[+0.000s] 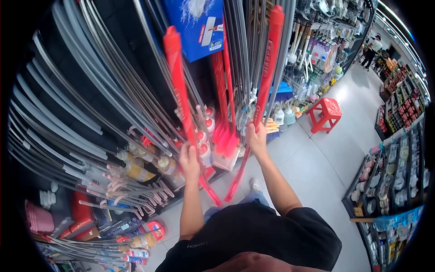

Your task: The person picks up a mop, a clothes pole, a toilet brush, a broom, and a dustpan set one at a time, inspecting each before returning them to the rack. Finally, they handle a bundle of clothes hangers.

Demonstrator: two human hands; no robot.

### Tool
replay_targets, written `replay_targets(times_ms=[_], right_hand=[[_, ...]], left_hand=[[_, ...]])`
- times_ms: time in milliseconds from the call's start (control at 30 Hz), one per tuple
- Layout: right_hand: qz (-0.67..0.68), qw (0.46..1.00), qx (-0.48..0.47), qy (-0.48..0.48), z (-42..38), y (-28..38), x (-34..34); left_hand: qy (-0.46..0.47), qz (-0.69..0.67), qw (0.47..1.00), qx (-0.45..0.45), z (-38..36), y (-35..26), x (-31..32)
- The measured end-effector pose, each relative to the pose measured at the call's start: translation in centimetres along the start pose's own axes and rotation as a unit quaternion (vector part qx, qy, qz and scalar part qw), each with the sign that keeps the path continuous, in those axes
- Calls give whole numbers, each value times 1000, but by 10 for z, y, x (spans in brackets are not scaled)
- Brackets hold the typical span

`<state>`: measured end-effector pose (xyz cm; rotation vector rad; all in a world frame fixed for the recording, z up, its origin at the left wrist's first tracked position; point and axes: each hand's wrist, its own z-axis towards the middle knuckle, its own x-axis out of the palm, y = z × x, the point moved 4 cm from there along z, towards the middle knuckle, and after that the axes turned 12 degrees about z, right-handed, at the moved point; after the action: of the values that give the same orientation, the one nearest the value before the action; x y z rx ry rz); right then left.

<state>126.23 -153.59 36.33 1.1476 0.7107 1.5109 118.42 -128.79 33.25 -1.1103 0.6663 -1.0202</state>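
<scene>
My left hand (189, 159) is closed around a long red pole (178, 79) that leans up and to the left. Another long red pole (269, 59), with white lettering down its side, is gripped in my right hand (257, 138). Below my hands the poles' pinkish-red lower ends angle inward and come near each other above the floor by my legs. Between the two poles, bright pink-red broom-like heads (225, 141) stand against the display, with red handles rising behind them. My fingers partly hide each pole where I hold it.
Rows of grey metal rods (86, 59) fill the rack at left. A blue printed sign (195, 27) hangs ahead. On the aisle floor at right stands a red stool (324, 114). Stocked shelves (389, 181) line the far side, and a person (372, 51) stands down the aisle.
</scene>
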Motion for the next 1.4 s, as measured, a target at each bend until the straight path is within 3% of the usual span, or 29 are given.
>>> replay_targets(times_ms=[167,233,300,367,500,700,967,1400], right_hand=[[21,996,16,85,71,24,0],[17,996,-3,89,98,56,3],[136,977,91,137,125,51,3],[210,963,61,160,151,58,8],[190,958,73,200,190,77,14],[263,926,64,265,228,78,34],[218,940,-9,262,252,101,54],[79,975,-87,186,267,124,52]], left_hand=[[-122,-37,992,-9,-6,-15,23],[-129,-18,991,37,-6,-19,34],[-162,15,985,48,-5,-22,45],[-188,6,982,33,-4,-30,59],[-229,54,970,64,-4,-39,72],[-260,65,961,62,-13,-38,80],[-311,73,945,72,-30,-49,72],[-307,62,948,60,-15,-37,65]])
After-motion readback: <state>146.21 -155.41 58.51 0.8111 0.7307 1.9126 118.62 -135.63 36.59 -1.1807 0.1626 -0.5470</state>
